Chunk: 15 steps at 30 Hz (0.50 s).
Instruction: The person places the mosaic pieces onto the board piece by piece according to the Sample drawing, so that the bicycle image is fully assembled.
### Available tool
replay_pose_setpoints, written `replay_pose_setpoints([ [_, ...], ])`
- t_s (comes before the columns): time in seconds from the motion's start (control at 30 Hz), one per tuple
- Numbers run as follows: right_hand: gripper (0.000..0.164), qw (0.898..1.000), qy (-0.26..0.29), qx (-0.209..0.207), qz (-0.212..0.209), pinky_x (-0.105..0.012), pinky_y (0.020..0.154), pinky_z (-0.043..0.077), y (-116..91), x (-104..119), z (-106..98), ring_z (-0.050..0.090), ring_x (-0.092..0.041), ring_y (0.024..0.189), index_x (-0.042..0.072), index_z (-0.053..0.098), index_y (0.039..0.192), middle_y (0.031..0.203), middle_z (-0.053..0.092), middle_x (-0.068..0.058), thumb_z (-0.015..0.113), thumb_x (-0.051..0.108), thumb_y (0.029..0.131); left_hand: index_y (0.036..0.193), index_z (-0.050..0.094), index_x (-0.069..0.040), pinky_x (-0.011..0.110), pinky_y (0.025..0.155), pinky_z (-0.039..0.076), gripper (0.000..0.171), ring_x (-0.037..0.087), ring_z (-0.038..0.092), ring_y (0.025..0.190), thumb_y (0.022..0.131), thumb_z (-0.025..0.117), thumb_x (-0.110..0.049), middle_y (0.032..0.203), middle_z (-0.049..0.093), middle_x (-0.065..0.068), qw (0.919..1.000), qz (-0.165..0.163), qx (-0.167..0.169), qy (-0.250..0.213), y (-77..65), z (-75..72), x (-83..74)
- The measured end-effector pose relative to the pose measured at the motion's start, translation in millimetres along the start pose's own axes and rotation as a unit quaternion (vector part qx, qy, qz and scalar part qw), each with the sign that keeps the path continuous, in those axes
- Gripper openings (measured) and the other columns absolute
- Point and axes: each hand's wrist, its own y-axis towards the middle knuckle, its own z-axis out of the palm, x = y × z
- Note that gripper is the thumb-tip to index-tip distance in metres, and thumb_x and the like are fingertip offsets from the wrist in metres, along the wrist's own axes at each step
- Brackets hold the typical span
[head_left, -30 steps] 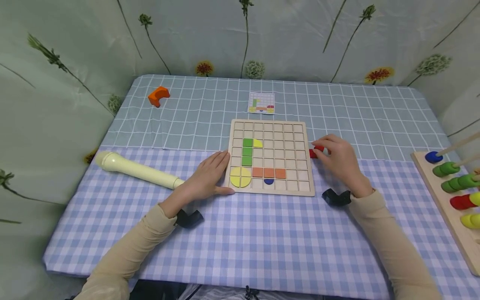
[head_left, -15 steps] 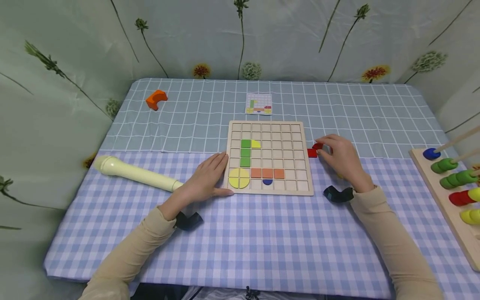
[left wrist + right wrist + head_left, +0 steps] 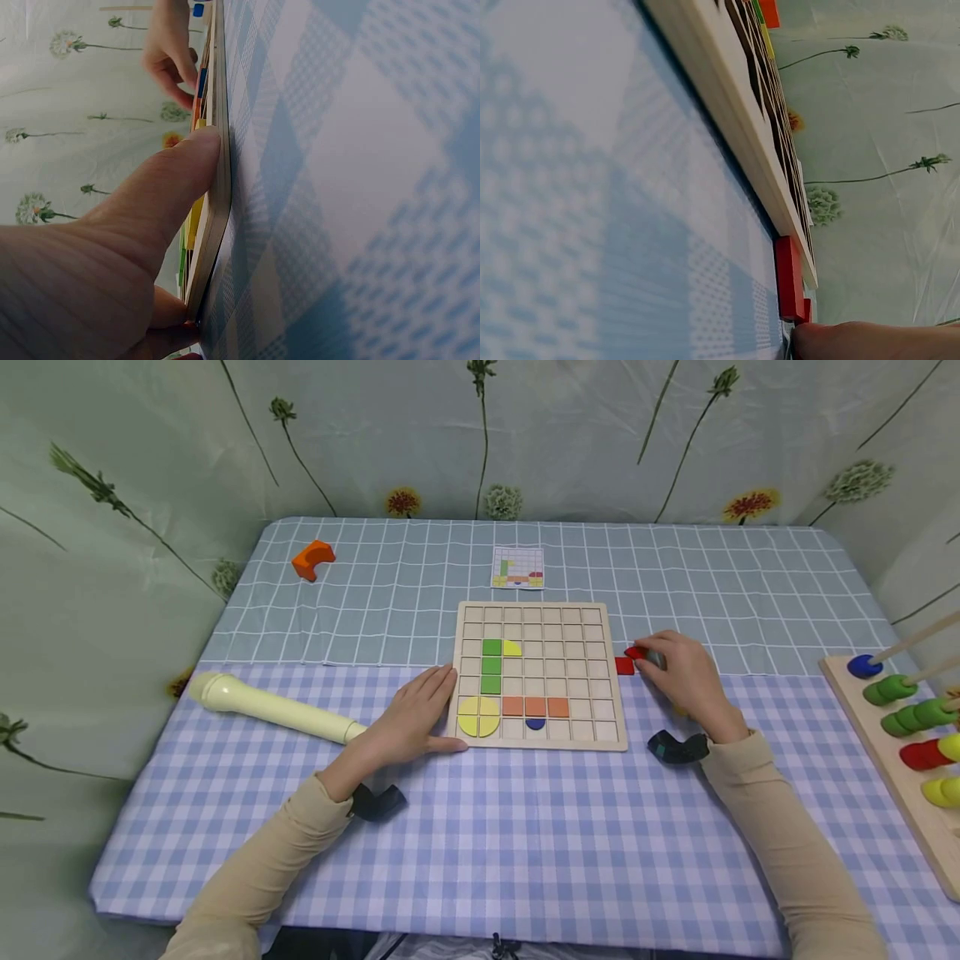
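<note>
A square wooden grid board (image 3: 592, 647) lies mid-table with green, yellow, orange and blue flat pieces in its cells. My left hand (image 3: 412, 714) rests at its left front corner, fingers straight along the side; in the left wrist view the thumb (image 3: 169, 184) presses the front edge. Beyond the right edge, my right hand (image 3: 686, 681) pinches a small red piece (image 3: 635, 652) between thumb and forefinger; fingers partly hide its shape. A red square tile (image 3: 624, 666) lies beside the board, also in the right wrist view, where the right thumb (image 3: 855, 341) is close to it.
A small pattern card (image 3: 517, 568) lies behind the board. An orange arch block (image 3: 312, 560) sits at the back left, and a pale yellow microphone-shaped toy (image 3: 277, 706) lies left. A wooden bead stand (image 3: 873, 727) stands right. A bit of yellow shows under the right wrist.
The head view has shifted slightly. My right fingers have drawn back a little from the red square, uncovering it, and the small red piece is now tilted in them. The left hand stays put.
</note>
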Motion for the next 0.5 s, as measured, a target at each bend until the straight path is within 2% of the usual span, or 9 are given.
replay_pose_setpoints([
  [0.33,0.027,1.000,-0.002,-0.002,0.009,-0.050,0.076,0.048,-0.4,-0.2,0.1,0.059,-0.037,0.091,-0.007,0.065,0.110,0.105,0.062,-0.025,0.063,0.006,0.086,0.149,0.014,0.004,0.057,0.114,0.023,0.102,0.038,0.015,0.145,0.080,0.068,-0.049,0.157,0.015,0.020,1.0000,-0.001,0.001,-0.003,-0.6,-0.4,-0.3],
  [0.5,0.027,1.000,-0.004,-0.016,0.003,-0.046,0.069,0.047,-0.7,0.1,-1.7,0.058,-0.035,0.084,-0.008,0.066,0.109,0.104,0.063,-0.025,0.064,0.005,0.085,0.149,0.013,0.003,0.056,0.114,0.022,0.102,0.038,0.015,0.145,0.080,0.068,-0.049,0.157,0.015,0.020,1.0000,-0.001,0.002,-0.002,-0.6,-0.9,-0.8],
])
